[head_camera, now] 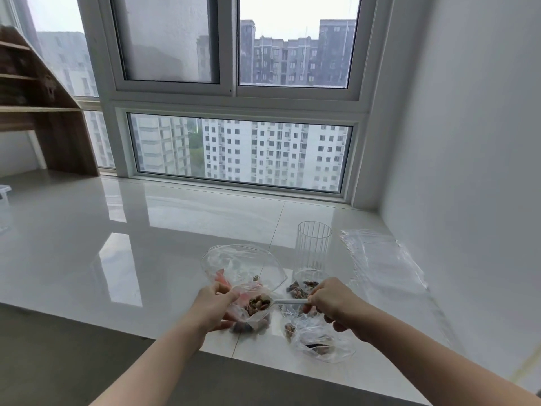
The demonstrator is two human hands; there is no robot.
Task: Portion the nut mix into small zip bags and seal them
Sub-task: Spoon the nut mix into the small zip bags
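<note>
My left hand (215,306) grips the mouth of a small clear zip bag (254,319) and holds it open. My right hand (330,301) pinches the handle of a white spoon (288,301) whose bowl, heaped with brown nuts (259,305), sits at the bag's mouth. Behind them lies the large clear bag of nut mix (243,265), open and nearly empty. Two filled small bags lie to the right: one (303,288) behind my right hand, one (319,342) below it near the sill's front edge.
A ribbed clear glass (314,244) stands behind the filled bags. A stack of empty zip bags (380,259) lies at the right by the white wall. The glossy white sill (117,244) stretches left; its front edge drops off below my forearms.
</note>
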